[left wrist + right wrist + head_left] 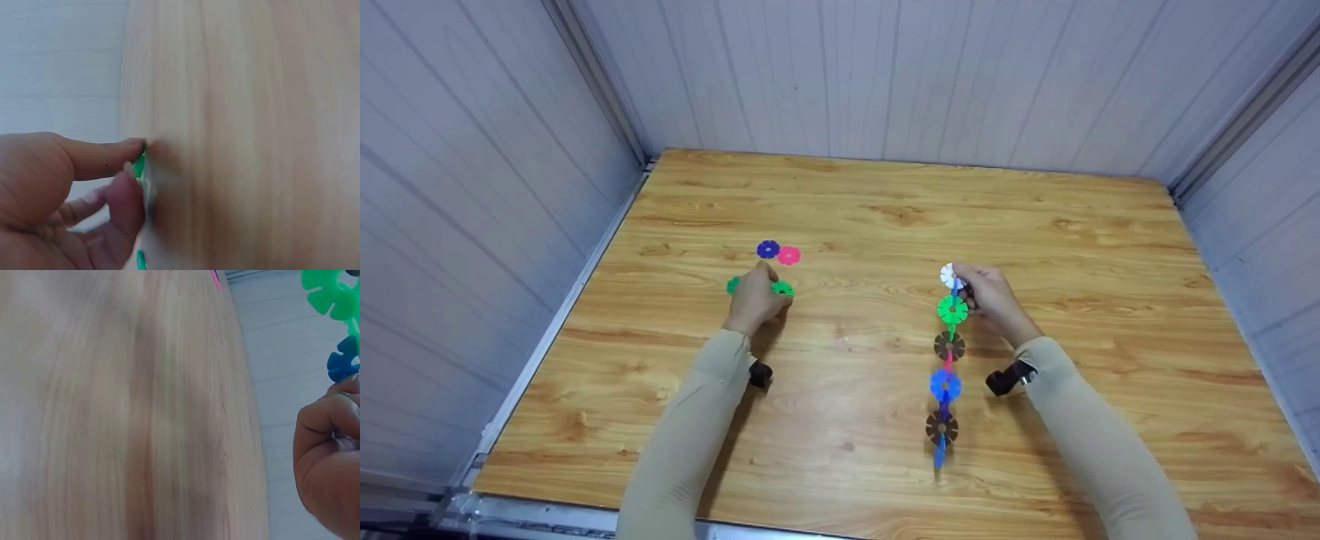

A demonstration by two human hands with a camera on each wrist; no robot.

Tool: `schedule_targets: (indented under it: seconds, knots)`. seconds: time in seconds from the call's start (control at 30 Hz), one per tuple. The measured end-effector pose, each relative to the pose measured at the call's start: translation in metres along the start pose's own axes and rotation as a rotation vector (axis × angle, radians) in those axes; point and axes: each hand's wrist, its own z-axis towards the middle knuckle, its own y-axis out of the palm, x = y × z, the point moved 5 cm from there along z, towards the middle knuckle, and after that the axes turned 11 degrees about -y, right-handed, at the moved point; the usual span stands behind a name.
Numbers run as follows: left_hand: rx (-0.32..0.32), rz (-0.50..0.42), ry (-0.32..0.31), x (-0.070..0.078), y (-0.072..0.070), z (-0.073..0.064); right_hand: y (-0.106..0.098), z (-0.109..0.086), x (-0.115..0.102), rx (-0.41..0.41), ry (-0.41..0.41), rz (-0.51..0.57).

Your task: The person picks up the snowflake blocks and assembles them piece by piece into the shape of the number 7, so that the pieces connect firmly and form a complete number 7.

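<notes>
At the left of the table, my left hand (754, 301) pinches a green interlocking disc (784, 289) between thumb and fingertips, close to the wood. A second green disc (733, 285) lies just left of this hand, partly hidden by it. My right hand (994, 296) grips the far end of a chain of interlocking discs (952, 310), near its white disc (947, 276). The chain runs toward me in green, brown, pink and blue, with discs set crosswise between flat ones. In the right wrist view, a blue disc (340, 363) sits right at the curled fingers.
Beyond the left hand lie a dark blue disc (768, 249) and a pink disc (790, 256), edge to edge. Pale panel walls (855, 75) enclose the wooden table (847, 202) at the back and both sides. Each wrist carries a small black camera (761, 373).
</notes>
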Motion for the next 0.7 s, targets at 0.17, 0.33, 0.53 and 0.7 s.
schedule_targets:
  seconds: [0.17,0.33,0.53,0.7]
  knots:
    - [-0.021,-0.124,0.100,0.017,0.014,-0.003,0.009,0.000,0.002,-0.028,0.002,0.007]
    - [-0.078,-0.244,0.278,0.045,0.034,-0.011,0.014,0.000,0.005,-0.032,-0.005,-0.023]
    - [-0.169,-0.351,0.412,0.076,0.051,-0.025,0.025,0.002,0.006,-0.101,-0.017,-0.075]
    - [-0.179,-0.354,0.525,0.094,0.058,-0.036,0.037,0.002,0.005,-0.147,-0.030,-0.048]
